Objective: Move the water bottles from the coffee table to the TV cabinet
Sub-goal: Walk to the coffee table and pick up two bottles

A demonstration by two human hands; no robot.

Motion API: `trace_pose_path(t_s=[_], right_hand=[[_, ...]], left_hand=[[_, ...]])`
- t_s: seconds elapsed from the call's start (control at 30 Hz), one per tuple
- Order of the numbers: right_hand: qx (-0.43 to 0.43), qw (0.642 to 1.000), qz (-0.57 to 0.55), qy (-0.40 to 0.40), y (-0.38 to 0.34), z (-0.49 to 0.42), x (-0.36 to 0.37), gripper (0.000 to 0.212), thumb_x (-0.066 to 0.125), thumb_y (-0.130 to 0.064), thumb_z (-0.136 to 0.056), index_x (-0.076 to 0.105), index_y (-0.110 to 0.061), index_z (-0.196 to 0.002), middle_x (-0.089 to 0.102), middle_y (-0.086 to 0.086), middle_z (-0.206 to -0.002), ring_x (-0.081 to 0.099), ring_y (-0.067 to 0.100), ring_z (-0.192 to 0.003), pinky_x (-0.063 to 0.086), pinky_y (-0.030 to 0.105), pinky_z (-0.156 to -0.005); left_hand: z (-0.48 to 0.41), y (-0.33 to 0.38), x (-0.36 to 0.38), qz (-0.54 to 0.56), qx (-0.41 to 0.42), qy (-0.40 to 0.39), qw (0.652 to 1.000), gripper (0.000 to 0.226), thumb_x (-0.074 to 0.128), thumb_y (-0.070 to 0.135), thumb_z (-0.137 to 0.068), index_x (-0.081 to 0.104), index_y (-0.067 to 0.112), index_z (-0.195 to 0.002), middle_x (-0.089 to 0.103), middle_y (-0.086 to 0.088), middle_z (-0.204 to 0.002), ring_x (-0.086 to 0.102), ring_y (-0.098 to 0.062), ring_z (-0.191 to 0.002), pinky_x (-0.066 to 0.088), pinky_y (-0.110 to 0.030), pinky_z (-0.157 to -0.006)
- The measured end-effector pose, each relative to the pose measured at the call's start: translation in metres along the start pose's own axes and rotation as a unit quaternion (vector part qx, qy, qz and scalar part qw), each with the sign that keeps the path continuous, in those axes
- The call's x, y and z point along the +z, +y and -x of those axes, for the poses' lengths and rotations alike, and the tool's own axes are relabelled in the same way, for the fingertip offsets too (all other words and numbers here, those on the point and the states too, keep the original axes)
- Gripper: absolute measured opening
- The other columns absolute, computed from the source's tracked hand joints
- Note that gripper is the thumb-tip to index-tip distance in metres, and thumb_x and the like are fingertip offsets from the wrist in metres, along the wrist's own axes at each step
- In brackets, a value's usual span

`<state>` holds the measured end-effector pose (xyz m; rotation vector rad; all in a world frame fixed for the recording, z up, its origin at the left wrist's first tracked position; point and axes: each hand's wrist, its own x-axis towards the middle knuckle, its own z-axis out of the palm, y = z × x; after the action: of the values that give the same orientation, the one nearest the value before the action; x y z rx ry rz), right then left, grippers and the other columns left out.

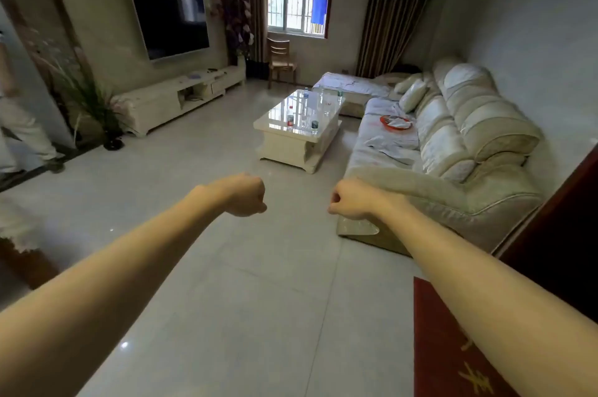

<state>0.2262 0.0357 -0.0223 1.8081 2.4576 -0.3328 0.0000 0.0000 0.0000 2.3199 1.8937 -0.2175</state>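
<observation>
Left hand (246, 197) fisted, right hand (348, 202) fisted, bottle labels unreadable on coffee table (284, 134)

Coffee table (275, 124) mid-room carrying water bottles (290, 119), sofa (453, 144) just right of it, TV cabinet (155, 102) well apart to the left.

several small clear water bottles stood upright on the glossy cream coffee table (301, 137): a red-labelled bottle (290, 118) and a green-labelled bottle (315, 125) near its front edge, a blue-capped bottle (306, 93) and another green-labelled one (339, 94) at the far end. the low white tv cabinet (155, 105) stood well apart by the wall.
</observation>
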Motion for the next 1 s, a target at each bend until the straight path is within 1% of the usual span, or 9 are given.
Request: trace_pose_path(t_s=[0.1, 0.23, 0.43, 0.57, 0.67, 0.77, 0.9, 1.0], right_hand=[[0.020, 1.000, -0.018, 0.000, -0.013, -0.023, -0.001, 0.028, 0.062, -0.031, -0.089, 0.073, -0.005, -0.092, 0.071, 0.015, -0.100, 0.065, 0.030, -0.090, 0.054, 0.037, -0.082], [0.032, 0.999, -0.021, 0.000, -0.029, -0.048, -0.007, 0.024, 0.061, -0.029, -0.089, 0.072, -0.008, -0.091, 0.070, 0.014, -0.100, 0.064, 0.031, -0.093, 0.052, 0.034, -0.079], [0.035, 0.999, -0.015, -0.004, -0.037, -0.086, -0.008, 0.027, 0.057, -0.028, -0.088, 0.070, -0.004, -0.086, 0.069, 0.016, -0.092, 0.064, 0.034, -0.089, 0.055, 0.041, -0.078], [0.033, 0.999, -0.010, -0.024, -0.033, -0.115, -0.010, 0.026, 0.056, -0.027, -0.088, 0.068, -0.004, -0.083, 0.063, 0.012, -0.085, 0.064, 0.036, -0.088, 0.055, 0.042, -0.079], [0.024, 0.999, -0.015, -0.023, -0.021, -0.143, -0.015, 0.027, 0.056, -0.026, -0.088, 0.069, -0.002, -0.089, 0.067, 0.014, -0.093, 0.065, 0.035, -0.090, 0.056, 0.042, -0.081], [0.011, 1.000, -0.014, -0.012, 0.000, -0.171, -0.021, 0.029, 0.057, -0.026, -0.087, 0.071, -0.002, -0.093, 0.070, 0.016, -0.099, 0.066, 0.035, -0.093, 0.056, 0.042, -0.084], [0.010, 1.000, -0.029, -0.009, 0.034, -0.208, -0.031, 0.028, 0.056, -0.026, -0.090, 0.071, -0.003, -0.096, 0.068, 0.015, -0.102, 0.064, 0.032, -0.092, 0.055, 0.039, -0.083], [0.007, 0.999, -0.037, -0.005, 0.060, -0.234, -0.040, 0.029, 0.055, -0.026, -0.091, 0.071, -0.004, -0.100, 0.067, 0.016, -0.106, 0.063, 0.031, -0.096, 0.053, 0.037, -0.082]], left_hand=[[-0.017, -0.031, -0.004, 0.009, 0.002, -0.003, 1.000, 0.032, 0.054, 0.034, -0.094, 0.067, 0.009, -0.109, 0.065, -0.014, -0.108, 0.056, -0.028, -0.087, 0.046, -0.031, -0.075], [-0.038, -0.055, -0.010, 0.008, 0.020, -0.003, 1.000, 0.031, 0.054, 0.035, -0.094, 0.066, 0.010, -0.108, 0.065, -0.013, -0.106, 0.053, -0.026, -0.083, 0.043, -0.030, -0.071], [-0.071, -0.082, -0.010, 0.029, 0.035, 0.000, 0.999, 0.031, 0.053, 0.035, -0.095, 0.066, 0.010, -0.106, 0.065, -0.010, -0.099, 0.059, -0.025, -0.087, 0.048, -0.032, -0.073], [-0.100, -0.092, -0.009, 0.032, 0.025, -0.006, 0.999, 0.028, 0.054, 0.035, -0.094, 0.066, 0.011, -0.103, 0.064, -0.009, -0.096, 0.055, -0.023, -0.083, 0.043, -0.030, -0.071], [-0.124, -0.092, -0.010, 0.026, 0.007, -0.021, 0.999, 0.029, 0.053, 0.036, -0.094, 0.066, 0.012, -0.105, 0.062, -0.007, -0.097, 0.054, -0.022, -0.083, 0.042, -0.030, -0.070], [-0.151, -0.085, -0.016, 0.012, -0.005, -0.027, 1.000, 0.031, 0.052, 0.036, -0.095, 0.066, 0.011, -0.108, 0.064, -0.010, -0.107, 0.054, -0.023, -0.085, 0.043, -0.030, -0.072], [-0.195, -0.072, -0.029, 0.002, -0.017, -0.029, 0.999, 0.033, 0.052, 0.037, -0.095, 0.066, 0.011, -0.109, 0.064, -0.011, -0.109, 0.059, -0.026, -0.092, 0.047, -0.032, -0.076], [-0.229, -0.061, -0.039, -0.006, -0.018, -0.018, 1.000, 0.034, 0.052, 0.038, -0.094, 0.066, 0.011, -0.110, 0.065, -0.012, -0.109, 0.061, -0.030, -0.097, 0.046, -0.031, -0.075]])
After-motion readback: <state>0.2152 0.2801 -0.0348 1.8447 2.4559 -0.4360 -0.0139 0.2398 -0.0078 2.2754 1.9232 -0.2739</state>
